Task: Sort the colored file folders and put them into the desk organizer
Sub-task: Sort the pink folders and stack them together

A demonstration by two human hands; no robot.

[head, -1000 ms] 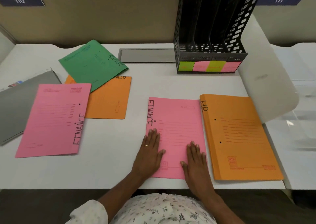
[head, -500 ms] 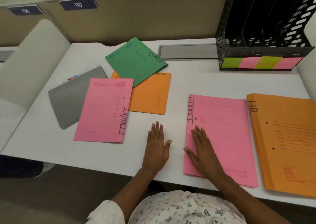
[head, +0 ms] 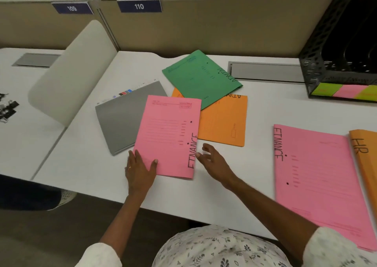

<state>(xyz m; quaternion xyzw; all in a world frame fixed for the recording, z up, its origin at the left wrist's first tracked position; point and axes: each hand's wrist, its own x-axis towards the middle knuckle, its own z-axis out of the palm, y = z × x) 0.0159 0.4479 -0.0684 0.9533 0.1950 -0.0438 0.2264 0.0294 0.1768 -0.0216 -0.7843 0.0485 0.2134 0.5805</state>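
Pink FINANCE folder (head: 167, 136) lies flat, left hand (head: 139, 169) fingers spread on its corner, right hand (head: 214, 160) open beside.

pink folders (head: 167, 136) "finance"; orange folder (head: 365, 156) "hr".

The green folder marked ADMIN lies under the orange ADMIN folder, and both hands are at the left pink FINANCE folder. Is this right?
Not quite. In the head view the green folder lies on top of the orange ADMIN folder, not under it. The rest holds: the left hand and right hand are at the left pink FINANCE folder.
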